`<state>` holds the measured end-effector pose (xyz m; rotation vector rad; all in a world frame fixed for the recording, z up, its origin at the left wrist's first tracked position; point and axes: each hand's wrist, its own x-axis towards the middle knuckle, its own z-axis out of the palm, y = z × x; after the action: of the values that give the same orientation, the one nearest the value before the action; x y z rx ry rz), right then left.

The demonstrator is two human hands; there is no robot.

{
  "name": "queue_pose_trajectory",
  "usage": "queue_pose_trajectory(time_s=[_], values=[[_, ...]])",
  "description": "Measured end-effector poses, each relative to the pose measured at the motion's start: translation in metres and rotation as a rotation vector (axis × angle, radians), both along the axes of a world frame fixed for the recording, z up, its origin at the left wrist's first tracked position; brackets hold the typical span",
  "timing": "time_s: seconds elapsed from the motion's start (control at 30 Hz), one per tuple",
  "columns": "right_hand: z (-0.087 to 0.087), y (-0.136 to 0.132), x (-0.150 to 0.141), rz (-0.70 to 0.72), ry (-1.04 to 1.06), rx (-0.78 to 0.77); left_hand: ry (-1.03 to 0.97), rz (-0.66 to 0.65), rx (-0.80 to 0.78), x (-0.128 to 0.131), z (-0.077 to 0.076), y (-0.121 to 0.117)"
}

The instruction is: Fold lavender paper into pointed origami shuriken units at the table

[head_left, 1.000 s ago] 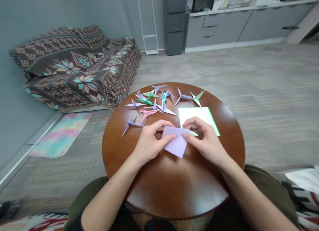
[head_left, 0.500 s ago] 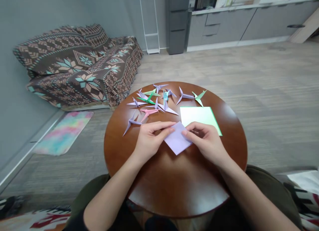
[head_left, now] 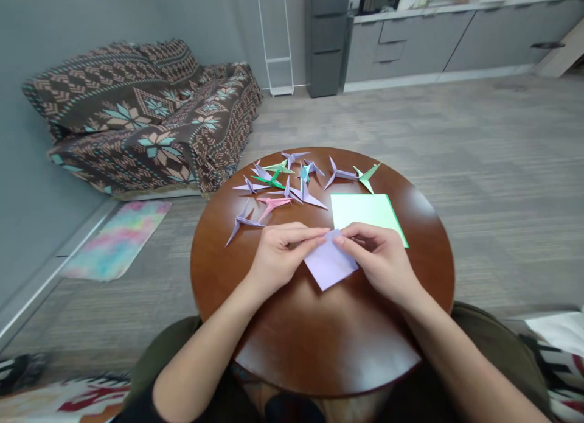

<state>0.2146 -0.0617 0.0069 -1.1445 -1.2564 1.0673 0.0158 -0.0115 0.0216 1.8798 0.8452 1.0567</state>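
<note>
A folded lilac paper square (head_left: 329, 266) lies on the round brown table (head_left: 319, 344), standing on one corner like a diamond. My left hand (head_left: 278, 255) pinches its upper left edge with fingers closed. My right hand (head_left: 378, 258) pinches its upper right edge, thumb and forefinger meeting at the top corner. A sheet of light green paper (head_left: 367, 211) lies flat just beyond my right hand. Several folded paper cranes (head_left: 292, 182) in lilac, green, pink and blue sit along the far side of the table.
A sofa under a patterned brown throw (head_left: 141, 118) stands at the left wall, with a pastel mat (head_left: 116, 240) on the floor before it. Grey cabinets (head_left: 433, 42) and a white ladder frame (head_left: 274, 39) line the far wall. A patterned rug (head_left: 559, 350) shows at lower right.
The lilac paper has been turned and flattened between my hands, its loose top flap now pressed down. Both hands stay at its upper edges, fingertips drawn closer at the top corner.
</note>
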Motion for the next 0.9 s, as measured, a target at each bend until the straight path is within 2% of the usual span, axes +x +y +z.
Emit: queue_pose_trajectory(time_s=[0.23,0.33,0.43,0.63,0.8,0.9], values=[[0.0009,0.0021,0.0067,-0.142,-0.019,0.07,-0.018,0.011,-0.124,-0.0065,-0.0054,0.0056],[-0.0001,0.0027,0.008,-0.154,-0.022,0.084,-0.031,0.019,-0.148,-0.0085,-0.0055,0.008],[-0.001,0.0024,0.0081,-0.12,-0.019,0.066,-0.048,0.004,-0.148,-0.0082,-0.004,0.0081],[0.0034,-0.0004,0.0062,0.1,-0.115,-0.088,-0.045,-0.016,-0.166,-0.0053,-0.0009,0.0037],[0.0069,-0.0011,0.0065,0.058,-0.179,-0.071,0.069,-0.082,-0.133,-0.0076,0.0027,0.0072],[0.007,-0.0011,0.0065,0.042,-0.196,-0.056,0.079,-0.058,-0.066,-0.0085,0.0042,0.0092]])
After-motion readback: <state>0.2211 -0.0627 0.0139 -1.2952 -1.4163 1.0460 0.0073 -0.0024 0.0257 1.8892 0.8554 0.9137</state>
